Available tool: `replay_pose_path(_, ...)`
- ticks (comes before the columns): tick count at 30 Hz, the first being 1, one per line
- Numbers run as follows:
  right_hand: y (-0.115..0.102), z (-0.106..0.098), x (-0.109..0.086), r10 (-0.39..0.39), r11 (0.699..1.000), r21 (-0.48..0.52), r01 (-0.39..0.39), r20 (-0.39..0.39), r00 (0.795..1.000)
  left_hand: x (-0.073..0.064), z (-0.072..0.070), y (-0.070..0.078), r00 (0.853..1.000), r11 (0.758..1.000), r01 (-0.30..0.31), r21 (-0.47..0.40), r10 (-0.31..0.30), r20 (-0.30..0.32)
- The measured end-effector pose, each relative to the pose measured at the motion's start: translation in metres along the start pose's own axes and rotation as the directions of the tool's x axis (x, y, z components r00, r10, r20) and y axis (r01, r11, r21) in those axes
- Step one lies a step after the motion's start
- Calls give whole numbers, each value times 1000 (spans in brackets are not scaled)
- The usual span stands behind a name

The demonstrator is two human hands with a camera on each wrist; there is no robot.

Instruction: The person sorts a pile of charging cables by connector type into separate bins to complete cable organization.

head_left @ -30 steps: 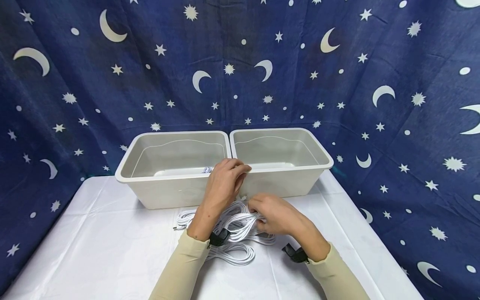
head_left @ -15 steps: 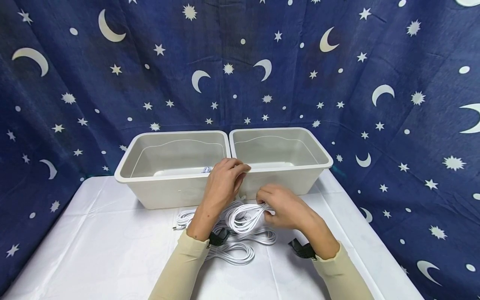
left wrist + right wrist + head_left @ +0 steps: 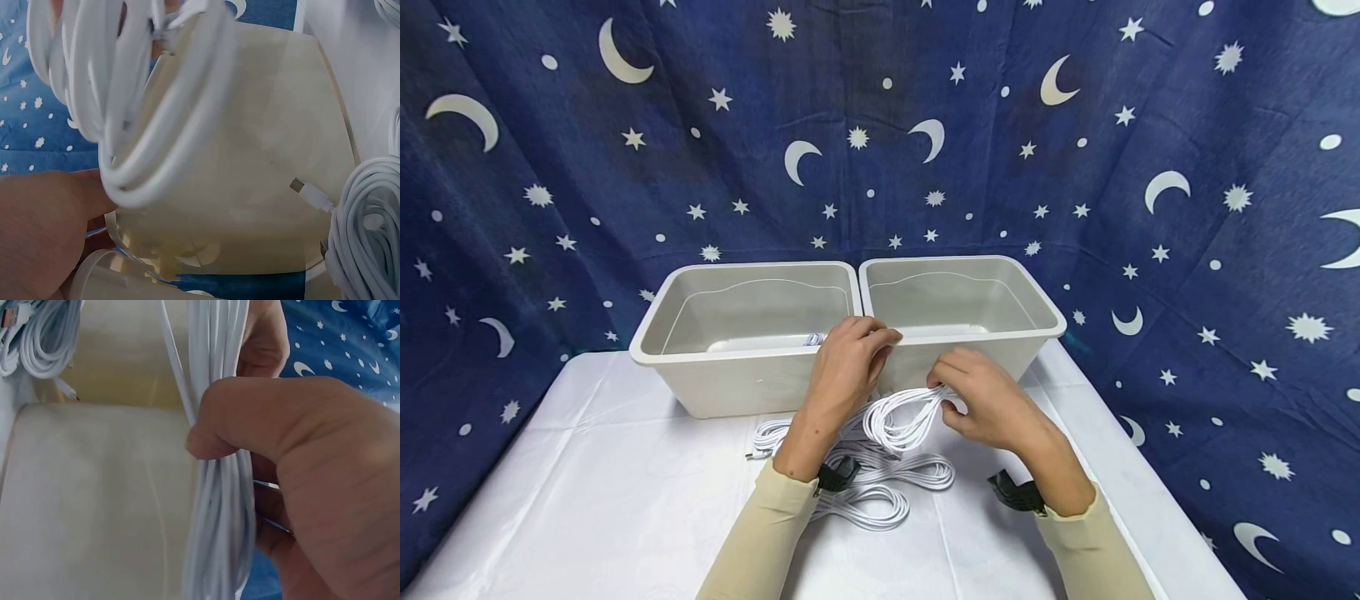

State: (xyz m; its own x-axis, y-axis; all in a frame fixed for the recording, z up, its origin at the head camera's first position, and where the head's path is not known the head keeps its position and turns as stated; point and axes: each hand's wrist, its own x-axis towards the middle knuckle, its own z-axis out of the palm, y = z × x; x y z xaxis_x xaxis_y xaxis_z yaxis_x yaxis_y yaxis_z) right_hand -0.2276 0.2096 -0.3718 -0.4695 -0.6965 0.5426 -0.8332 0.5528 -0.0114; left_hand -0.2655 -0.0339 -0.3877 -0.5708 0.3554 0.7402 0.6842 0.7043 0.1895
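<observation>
A coiled white cable [image 3: 895,423] hangs from my right hand [image 3: 981,396], in front of the right bin and off the table. In the right wrist view the thumb [image 3: 215,425] lies across its bundled strands, pinching them against the fingers. My left hand [image 3: 844,358] holds the front rims where the left bin [image 3: 730,387] and right bin [image 3: 917,367] meet, fingers bent over the edge. Under and beside the left wrist lie several more white coiled cables [image 3: 880,504]. One white connector [image 3: 315,197] with a metal tip shows in the left wrist view.
A small white bundle [image 3: 813,340] lies inside the left bin near its front right corner. Both pale grey bins stand side by side on a white-covered table [image 3: 587,483]. A blue curtain [image 3: 737,208] with moons and stars hangs behind and at the sides.
My right hand has risen and moved right, lifting one coiled cable off the pile toward the right bin. The left hand has stayed at the rims.
</observation>
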Motion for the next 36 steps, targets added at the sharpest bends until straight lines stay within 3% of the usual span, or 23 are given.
replay_pose_path(6, 4, -6, -2, -13, 999, 41, 16, -75, 997, 0, -1, 1, 1000, 1000, -2, -5, 2, 1)
replay_pose_path(22, 12, -26, -6, 57, 996, 83, -43, -175, 983, -1, 0, 0, 1000, 1000, 0, -17, 0, 2)
replay_pose_path(36, 23, -25, -1, 100, 994, 74, -79, -356, 929, 0, 1, -1, 1000, 1000, 2, 9, -3, 5)
